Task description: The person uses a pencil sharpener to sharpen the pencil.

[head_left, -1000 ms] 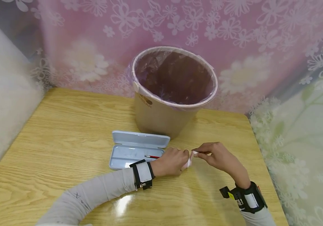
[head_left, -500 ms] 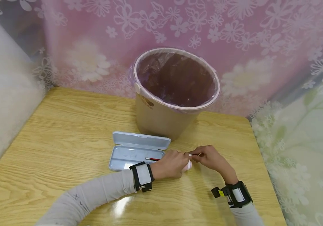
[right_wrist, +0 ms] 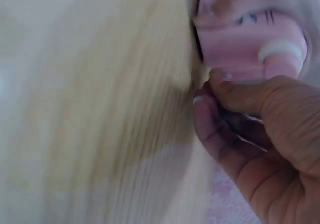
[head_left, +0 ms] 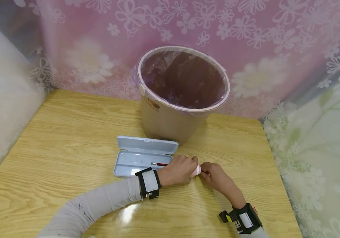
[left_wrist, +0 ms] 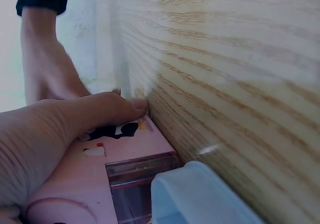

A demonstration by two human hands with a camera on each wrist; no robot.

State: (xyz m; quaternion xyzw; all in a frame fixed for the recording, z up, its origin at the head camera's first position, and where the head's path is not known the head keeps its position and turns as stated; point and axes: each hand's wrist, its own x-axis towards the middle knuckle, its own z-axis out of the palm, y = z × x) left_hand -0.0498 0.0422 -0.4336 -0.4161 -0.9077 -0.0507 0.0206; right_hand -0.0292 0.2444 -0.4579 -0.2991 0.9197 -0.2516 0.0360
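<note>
My left hand (head_left: 178,170) grips a pink crank pencil sharpener (head_left: 198,170) against the tabletop. In the left wrist view the sharpener (left_wrist: 135,141) shows a cartoon print and a clear drawer window. My right hand (head_left: 217,177) is at its far end, thumb and fingers pinched together where the crank is; the crank handle is mostly hidden by the fingers. A red pencil (head_left: 159,164) lies level over the light-blue pencil case (head_left: 128,160), its metal-tipped end pointing left and its other end hidden behind my left hand.
Behind the open pencil case stands a tall beige trash bin (head_left: 170,122) lined with a clear bag. The wooden table (head_left: 68,132) meets a pink flowered curtain (head_left: 98,39) at the back and pale cloth on both sides.
My right hand has swung left and down around the sharpener's end, from a raised position on the right. The left hand keeps its grip on the sharpener almost unmoved.
</note>
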